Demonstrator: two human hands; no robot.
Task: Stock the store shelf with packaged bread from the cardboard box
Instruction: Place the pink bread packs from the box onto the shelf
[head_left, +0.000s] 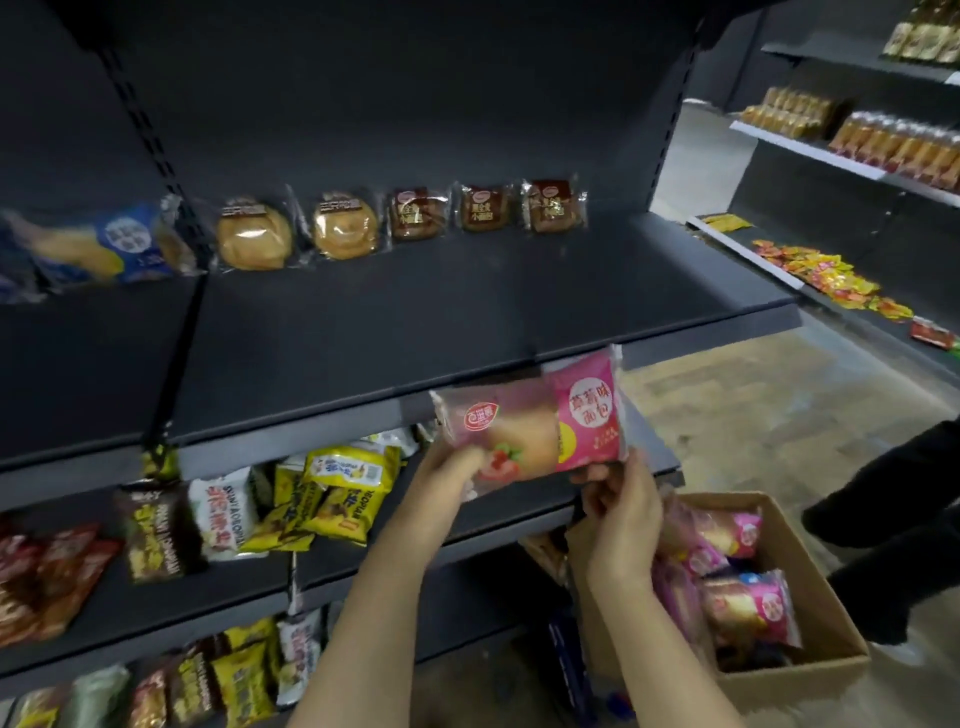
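head view: the step in hand looks like the carry from box to shelf. a pink strawberry bread packet (530, 426) is held up in front of the lip of the dark shelf (467, 312), between both hands, clear of the cardboard box (810, 660) down at the right. the box has more pink bread packets (748, 605) lying in it, so the stocking is far from done. the shelf itself is mostly bare at the front; a row of wrapped buns (400, 221) leans against its back panel, two pale round ones on the left and three dark brown ones beside them, with open room to their right.

the next move, as i judge it, calls for lifting the packet over the shelf edge and pushing it back to stand in line with that row, label facing out.

the left hand (449, 475) is closed on the packet's lower left end, fingers curled under it, forearm reaching up from below. the right hand (621, 499) pinches the lower right corner of the wrapper, fingers bent, wrist tipped upward. both forearms rise side by side, near each other.

snack bags (337, 493) crowd the lower shelf under the packet.
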